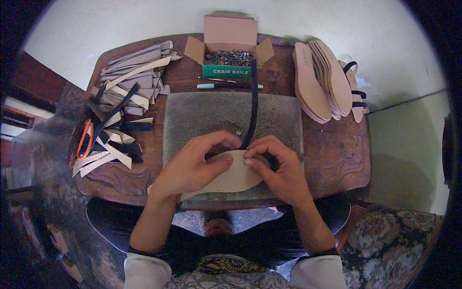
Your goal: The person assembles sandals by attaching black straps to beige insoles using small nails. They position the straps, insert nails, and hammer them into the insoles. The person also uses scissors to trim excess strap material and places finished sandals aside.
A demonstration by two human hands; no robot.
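A pale tan shoe insole (236, 179) lies slantwise before me, over the near part of the grey mat. My left hand (195, 161) grips its far edge, thumb on top and fingers curled beyond the rim. At the same edge, my right hand (279, 168) pinches with thumb and index finger. Between both sets of fingertips, a long black strap (254, 103) meets the insole and stretches away toward the nail box. Its lower end is hidden at the insole's edge. A small metal nail or two (237, 132) rest on the mat just past my fingers.
A grey mat (202, 111) covers the middle of the carved wooden table (337, 159). Behind it stand a pen (211, 86) and an open box of nails (227, 71). Offcut strips (132, 79) and orange-handled scissors (85, 139) lie left; stacked insoles (310, 82) and strapped soles (357, 94) right.
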